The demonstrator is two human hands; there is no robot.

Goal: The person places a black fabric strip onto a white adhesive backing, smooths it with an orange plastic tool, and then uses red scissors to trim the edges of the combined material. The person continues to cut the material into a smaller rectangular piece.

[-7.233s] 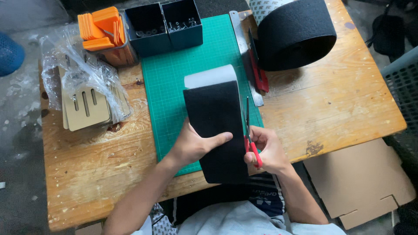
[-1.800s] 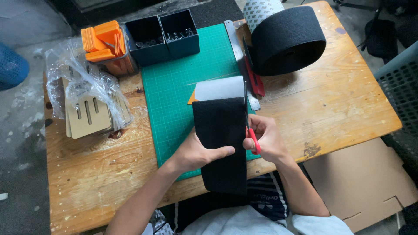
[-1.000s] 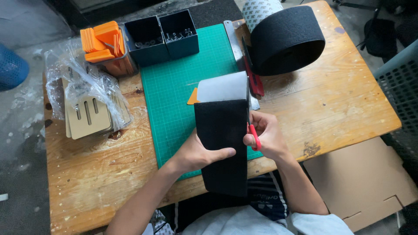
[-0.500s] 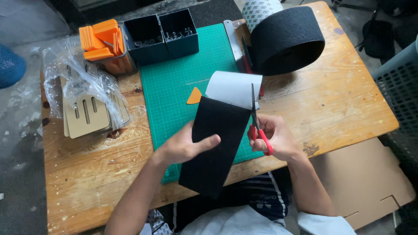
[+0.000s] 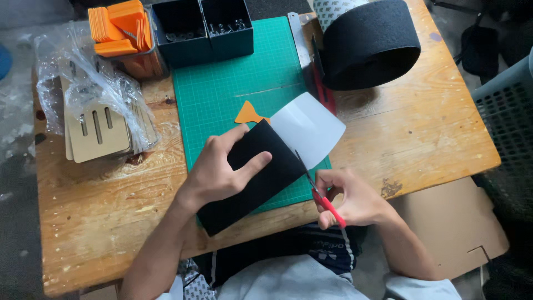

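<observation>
My left hand [image 5: 219,169] grips a black strip of felt-like sheet [image 5: 261,186] with a white backing flap [image 5: 308,128] peeled at its far end; the strip lies diagonally over the green cutting mat [image 5: 233,83]. My right hand [image 5: 352,197] holds red-handled scissors [image 5: 322,194], their blades against the strip's right edge near the white flap. A small orange cut-out shape [image 5: 248,114] lies on the mat just beyond the strip.
A big black roll [image 5: 372,44] sits at the back right of the wooden table [image 5: 427,128], a metal ruler [image 5: 300,44] beside it. Two dark bins [image 5: 202,25], an orange stack [image 5: 116,28] and bagged wooden pieces [image 5: 94,119] stand at left. Cardboard [image 5: 452,222] lies below.
The strip has swung from upright to a diagonal, its near end going left. The white flap has opened wider. My right hand with the scissors has dropped toward me.
</observation>
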